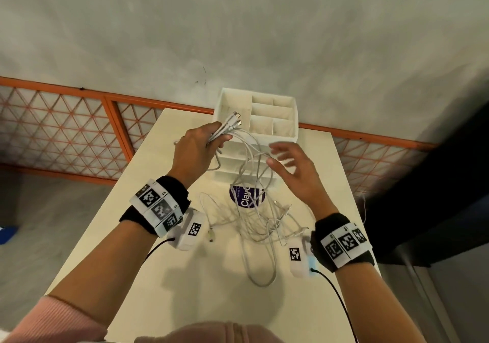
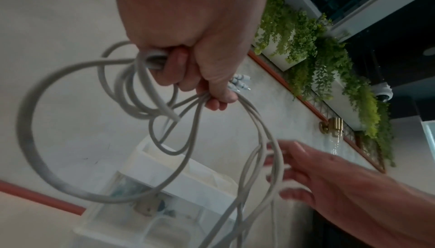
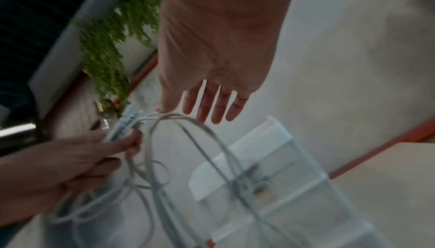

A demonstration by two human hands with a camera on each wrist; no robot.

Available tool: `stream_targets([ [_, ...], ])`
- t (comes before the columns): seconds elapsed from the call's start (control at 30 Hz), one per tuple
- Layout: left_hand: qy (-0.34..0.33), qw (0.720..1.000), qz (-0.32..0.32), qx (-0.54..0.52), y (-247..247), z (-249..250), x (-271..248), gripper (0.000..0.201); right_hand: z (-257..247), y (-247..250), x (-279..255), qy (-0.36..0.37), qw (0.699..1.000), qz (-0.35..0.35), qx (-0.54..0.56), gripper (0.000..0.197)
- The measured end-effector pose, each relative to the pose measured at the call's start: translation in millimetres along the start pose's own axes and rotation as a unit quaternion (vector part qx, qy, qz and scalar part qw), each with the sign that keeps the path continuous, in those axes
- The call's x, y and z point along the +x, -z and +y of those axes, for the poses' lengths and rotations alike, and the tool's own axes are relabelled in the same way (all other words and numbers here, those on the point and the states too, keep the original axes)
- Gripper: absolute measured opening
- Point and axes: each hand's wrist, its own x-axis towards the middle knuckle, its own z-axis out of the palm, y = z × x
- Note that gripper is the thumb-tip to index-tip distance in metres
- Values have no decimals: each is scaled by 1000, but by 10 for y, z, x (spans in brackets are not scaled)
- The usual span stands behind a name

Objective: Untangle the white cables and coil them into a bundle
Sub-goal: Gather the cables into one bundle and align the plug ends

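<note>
A cream table (image 1: 185,276) stands against a grey concrete wall (image 1: 238,25). At its far edge sits a white drawer organizer (image 1: 287,134) with open compartments on top. A round purple sticker (image 1: 258,197) lies on the tabletop near the organizer. An orange-framed lattice panel (image 1: 53,131) runs along the wall's base. Hanging green plants (image 2: 329,62) spill from white planters, and a brass fixture (image 2: 332,127) juts from the wall.

Cables (image 1: 260,226) on table (image 1: 185,276), before organizer (image 1: 285,133)
</note>
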Motion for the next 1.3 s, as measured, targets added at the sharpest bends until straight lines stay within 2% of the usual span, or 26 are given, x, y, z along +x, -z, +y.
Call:
stream_targets([
  [0.13, 6, 1000, -8, -3, -25, 68, -23, 23, -232, -86, 113, 29, 999, -30, 21, 13],
  [0.3, 29, 998, -27, 43, -18, 64, -62, 25, -168, -124, 30, 21, 999, 23, 36, 9],
  [0.43, 48, 997, -42, 52, -69, 72, -69, 27, -77, -163, -88, 66, 995, 68, -41, 11],
  [0.53, 79, 996, -6, 42, -11, -63, 6, 24, 113, -63, -180, 86, 987, 99, -97, 11],
  [0.57, 87, 995, 9, 37, 32, -127, 43, 23, 211, -7, -215, 82, 987, 74, -118, 9],
  [0.63, 100, 994, 35, 33, 126, -217, 117, 26, 437, 70, -305, 46, 984, -32, -167, 10],
  [0.7, 109, 992, 54, 27, 199, -246, 185, 29, 711, 72, -441, -36, 970, -150, -189, 13],
  [0.77, 106, 992, 67, 21, 230, -230, 224, 31, 959, 22, -611, -150, 936, -235, -214, 30],
  [0.83, 90, 993, 71, 20, 231, -204, 233, 35, 1202, -43, -794, -228, 896, -293, -243, 36],
  [0.93, 82, 994, 66, 23, 179, -181, 217, 34, 1494, -99, -988, -289, 837, -356, -298, 34],
  [1.0, 84, 994, 63, 26, 140, -170, 194, 33, 1458, -112, -1030, -338, 784, -403, -329, 16],
  [1.03, 80, 995, 60, 26, 125, -164, 177, 32, 1391, -89, -1015, -351, 770, -417, -332, 12],
  [1.07, 72, 996, 53, 22, 106, -151, 158, 30, 1302, -48, -955, -357, 761, -429, -331, 16],
  [1.1, 63, 997, 45, 18, 93, -132, 142, 28, 1179, 8, -852, -355, 762, -433, -325, 18],
  [1.17, 45, 999, 25, 17, 49, -71, 113, 26, 899, 137, -596, -346, 783, -409, -318, 26],
  [1.2, 39, 999, 16, 18, 25, -33, 99, 26, 760, 190, -463, -341, 797, -389, -312, 38],
  [1.23, 33, 999, 7, 20, 1, 8, 87, 26, 625, 217, -344, -327, 818, -370, -297, 58],
  [1.3, 18, 1000, -9, 15, -45, 72, 66, 25, 334, 221, -131, -269, 883, -305, -234, 101],
])
